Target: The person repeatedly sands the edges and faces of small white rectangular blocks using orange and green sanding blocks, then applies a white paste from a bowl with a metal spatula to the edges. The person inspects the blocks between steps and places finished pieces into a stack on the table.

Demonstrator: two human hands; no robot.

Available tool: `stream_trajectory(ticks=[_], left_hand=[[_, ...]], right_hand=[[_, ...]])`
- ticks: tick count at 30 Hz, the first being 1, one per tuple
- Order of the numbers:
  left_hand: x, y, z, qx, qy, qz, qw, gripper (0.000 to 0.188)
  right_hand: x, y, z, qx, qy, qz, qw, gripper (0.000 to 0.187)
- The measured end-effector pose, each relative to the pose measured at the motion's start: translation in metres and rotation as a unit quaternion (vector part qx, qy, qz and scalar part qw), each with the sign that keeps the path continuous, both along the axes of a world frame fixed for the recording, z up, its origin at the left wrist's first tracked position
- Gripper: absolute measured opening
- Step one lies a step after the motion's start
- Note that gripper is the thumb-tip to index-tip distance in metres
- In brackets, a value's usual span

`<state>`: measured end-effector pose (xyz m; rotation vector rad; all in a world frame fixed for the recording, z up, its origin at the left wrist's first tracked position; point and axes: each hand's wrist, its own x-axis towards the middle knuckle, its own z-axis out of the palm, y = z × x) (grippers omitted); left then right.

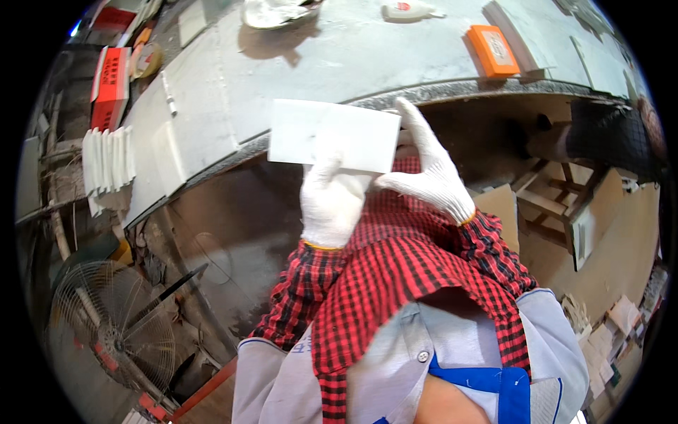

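A thin white rectangular tile [333, 133] is held above my lap, just in front of the worktable's edge. My left hand [335, 205], in a white knit glove, grips its lower edge, thumb on the upper face and the other fingers hidden beneath. My right hand [432, 169], gloved the same way, is at the tile's right end. Its forefinger and thumb are stretched wide apart, near the upper and lower right corners. The other right fingers are partly hidden beside the tile's edge, so any contact there is unclear.
On the pale worktable [339, 60] sit an orange box [493, 51], a white bottle [409, 10] and a white bowl-like item [275, 13]. A row of white tiles [107, 161] and a red box [111, 86] are at left. A caged fan [116, 332] stands lower left, a wooden stool [558, 201] right.
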<state>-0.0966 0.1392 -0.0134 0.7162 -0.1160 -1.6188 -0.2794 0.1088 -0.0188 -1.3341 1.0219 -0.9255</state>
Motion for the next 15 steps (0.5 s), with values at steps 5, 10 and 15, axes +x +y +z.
stream_trajectory(ticks=[5,10,15], left_hand=[[-0.009,-0.001,0.007,-0.008,-0.014,0.006,1.000,0.060],[-0.010,-0.001,0.002,-0.024,-0.060,0.005,0.998,0.060],[-0.010,-0.001,0.002,-0.030,-0.086,0.007,0.996,0.063]], right_hand=[[-0.002,0.002,-0.002,-0.150,0.160,-0.021,0.975,0.114],[0.006,0.001,-0.001,-0.238,0.237,-0.023,0.942,0.101],[0.005,0.000,-0.008,-0.246,0.219,0.003,0.944,0.092]])
